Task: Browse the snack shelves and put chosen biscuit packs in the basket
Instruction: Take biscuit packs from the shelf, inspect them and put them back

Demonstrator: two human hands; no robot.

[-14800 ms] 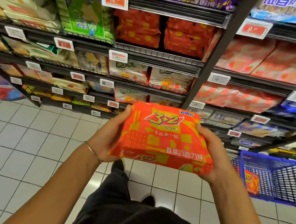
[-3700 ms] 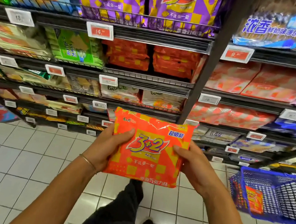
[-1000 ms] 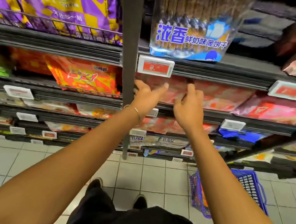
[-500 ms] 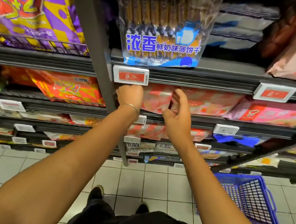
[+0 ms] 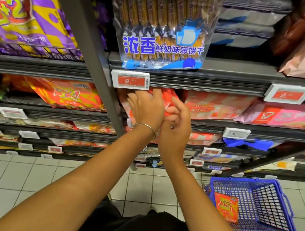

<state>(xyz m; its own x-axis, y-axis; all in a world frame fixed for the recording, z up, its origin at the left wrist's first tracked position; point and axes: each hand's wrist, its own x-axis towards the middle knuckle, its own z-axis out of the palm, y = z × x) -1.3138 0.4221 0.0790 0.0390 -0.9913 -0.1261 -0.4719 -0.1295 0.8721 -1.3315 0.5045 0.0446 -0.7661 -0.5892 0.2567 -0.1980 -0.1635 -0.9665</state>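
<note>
Tiled floor [image 5: 17, 183] | blue basket [image 5: 271, 206]: one orange pack [image 5: 226, 207] | left hand [image 5: 145, 108] flat on red pack [image 5: 167, 99] | right hand [image 5: 176, 129] grip unclear

dark shelves [image 5: 213, 81] hold biscuit packs [image 5: 215, 105]; basket [image 5: 265, 205] on tiled floor [image 5: 17, 183].

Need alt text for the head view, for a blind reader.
The left hand rests flat on a red biscuit pack on a shelf, the right hand beside it. A blue basket on the floor holds one orange pack.
</note>
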